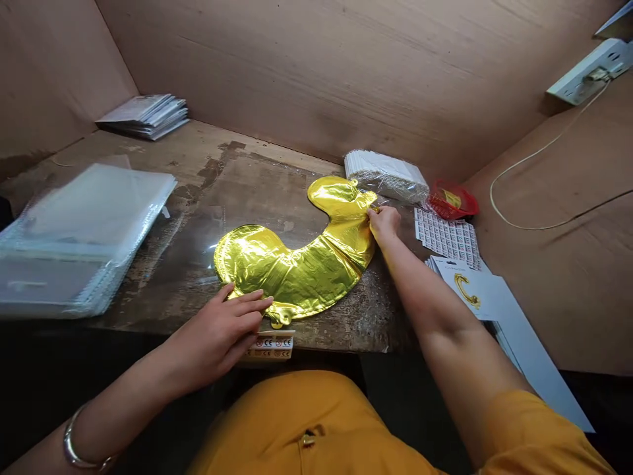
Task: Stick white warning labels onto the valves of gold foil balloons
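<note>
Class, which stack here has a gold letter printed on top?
The stack of white cards right of the right forearm, topped by a gold C; the white bundle and clear plastic sleeves show none.

Gold foil balloon [297, 277] lies flat, apparently C-shaped.

I count two hands of mine: my left grip [217, 336] and my right grip [383, 224], with one bangle [82, 445] between them. There is one gold foil balloon [297, 264], one stack of clear plastic sleeves [84, 237], one pile of papers [143, 116], one wrapped bundle of white cards [386, 175], one small red container [452, 201], one sheet of printed labels [448, 237], one label strip [270, 346], one printed card showing a gold C [467, 290], one white wall socket [583, 71] and one white cable [539, 165].
</note>
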### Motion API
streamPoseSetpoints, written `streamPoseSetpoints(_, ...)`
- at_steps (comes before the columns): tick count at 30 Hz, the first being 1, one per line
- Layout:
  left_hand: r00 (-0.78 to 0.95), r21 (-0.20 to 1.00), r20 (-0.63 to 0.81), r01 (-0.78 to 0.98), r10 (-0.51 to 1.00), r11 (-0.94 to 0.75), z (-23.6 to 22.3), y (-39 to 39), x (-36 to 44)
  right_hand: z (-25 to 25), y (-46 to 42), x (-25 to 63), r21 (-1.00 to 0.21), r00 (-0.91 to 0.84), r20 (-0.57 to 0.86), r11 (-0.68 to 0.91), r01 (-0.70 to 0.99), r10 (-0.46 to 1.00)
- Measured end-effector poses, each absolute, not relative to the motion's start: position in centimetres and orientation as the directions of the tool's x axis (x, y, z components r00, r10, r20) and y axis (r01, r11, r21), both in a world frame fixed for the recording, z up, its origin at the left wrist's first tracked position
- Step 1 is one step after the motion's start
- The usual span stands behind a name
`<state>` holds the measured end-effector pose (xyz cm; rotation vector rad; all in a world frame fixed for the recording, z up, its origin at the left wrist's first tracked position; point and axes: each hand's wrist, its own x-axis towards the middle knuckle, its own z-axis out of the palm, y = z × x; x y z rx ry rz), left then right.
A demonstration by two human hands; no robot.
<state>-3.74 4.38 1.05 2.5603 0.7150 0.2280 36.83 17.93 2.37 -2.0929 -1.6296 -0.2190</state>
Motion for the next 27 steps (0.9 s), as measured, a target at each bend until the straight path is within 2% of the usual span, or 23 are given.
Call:
streamPoseSetpoints(1, 0.847, 0.486, 0.038, 0.447, 0.529, -0.751, 1.0, 4.4, -3.7, 2.8, 17.9, 36.3, -0.276, 0.346, 0.421, -0.246, 0.929, 0.838)
streamPoseSetpoints(3, 0.843, 0.494, 0.057, 0.442, 0.536, -0.748, 1.0, 4.4, -3.7, 3.8, 17.0, 34.2, -0.303, 0.389, 0.474, -0.269, 0.914, 0.79)
streamPoseSetpoints(6, 0.836, 0.514, 0.09, 0.426, 0.541, -0.744, 1.6, 4.1, -3.7, 5.4, 12.7, 28.7, -0.318, 0.304, 0.507, -0.152, 0.936, 0.807)
streamPoseSetpoints(7, 0.819, 0.527, 0.106, 0.434, 0.564, -0.73, 1.9, 3.9, -3.7, 5.9, 10.5, 26.5, -0.326, 0.199, 0.482, -0.036, 0.945, 0.853)
streamPoseSetpoints(9, 0.762, 0.589, 0.128, 0.456, 0.635, -0.667, 2.8, 3.4, -3.6, 6.8, 5.8, 22.3, -0.462, -0.212, 0.286, 0.328, 0.824, 0.935)
streamPoseSetpoints(11, 0.699, 0.695, 0.034, 0.497, 0.714, -0.52, 3.7, 3.0, -3.6, 7.3, 1.8, 19.2, -0.58, -0.451, 0.11, 0.426, 0.695, 0.886)
streamPoseSetpoints(12, 0.672, 0.745, -0.043, 0.515, 0.739, -0.424, 4.1, 2.8, -3.6, 7.3, 0.4, 18.2, -0.614, -0.482, 0.063, 0.414, 0.672, 0.874)
streamPoseSetpoints(14, 0.627, 0.791, -0.18, 0.55, 0.758, -0.267, 4.7, 2.6, -3.9, 6.7, -1.0, 17.2, -0.665, -0.424, -0.027, 0.3, 0.684, 0.905)
streamPoseSetpoints(18, 0.548, 0.805, -0.31, 0.586, 0.777, -0.092, 4.6, 2.8, -4.9, 5.3, -0.4, 17.8, -0.777, -0.265, -0.201, 0.011, 0.63, 0.943)
streamPoseSetpoints(22, 0.555, 0.872, -0.445, 0.448, 0.703, 0.198, 3.8, 3.0, -5.3, 4.9, 0.0, 18.7, -0.82, -0.308, -0.332, -0.112, 0.561, 0.892)
streamPoseSetpoints(24, 0.572, 0.875, -0.478, 0.377, 0.666, 0.304, 3.5, 2.9, -5.2, 4.9, -0.3, 18.6, -0.789, -0.315, -0.29, -0.039, 0.614, 0.904)
streamPoseSetpoints(27, 0.572, 0.862, -0.506, 0.345, 0.646, 0.371, 3.3, 2.5, -4.9, 5.0, -0.9, 17.7, -0.633, -0.324, 0.037, 0.273, 0.724, 0.945)
